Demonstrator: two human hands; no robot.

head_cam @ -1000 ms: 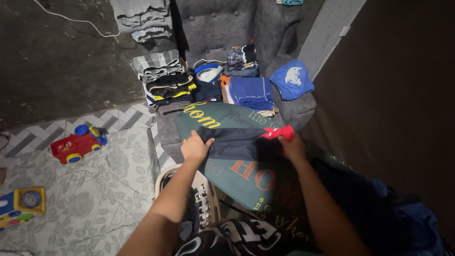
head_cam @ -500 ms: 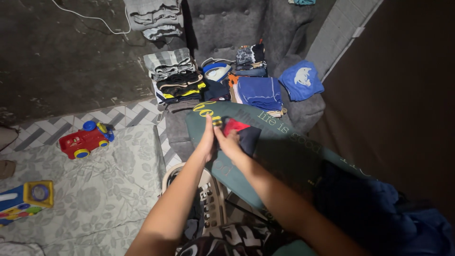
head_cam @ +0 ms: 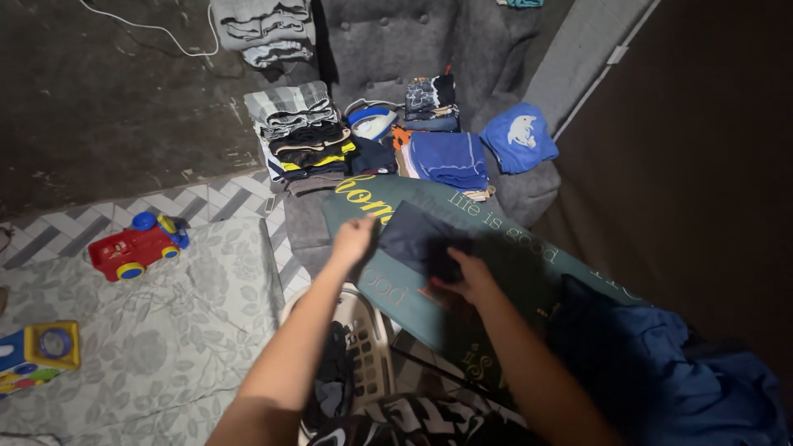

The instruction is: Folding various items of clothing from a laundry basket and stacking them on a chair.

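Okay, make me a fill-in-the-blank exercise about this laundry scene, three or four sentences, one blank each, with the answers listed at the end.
1. Both hands, the left hand and the right hand, rest on a folded dark navy garment lying on the green lettered ______ cover.
2. The red toy truck with a blue top has ______ wheels.
3. The folded blue shirt on the grey tufted sofa bears a ______ animal print.
4. Under the left forearm stands a white plastic laundry ______.

Missing words: ironing board; yellow; white; basket

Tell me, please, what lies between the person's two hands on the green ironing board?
In the head view, a folded dark navy garment lies on the green ironing board between the left hand and right hand; both hands touch it.
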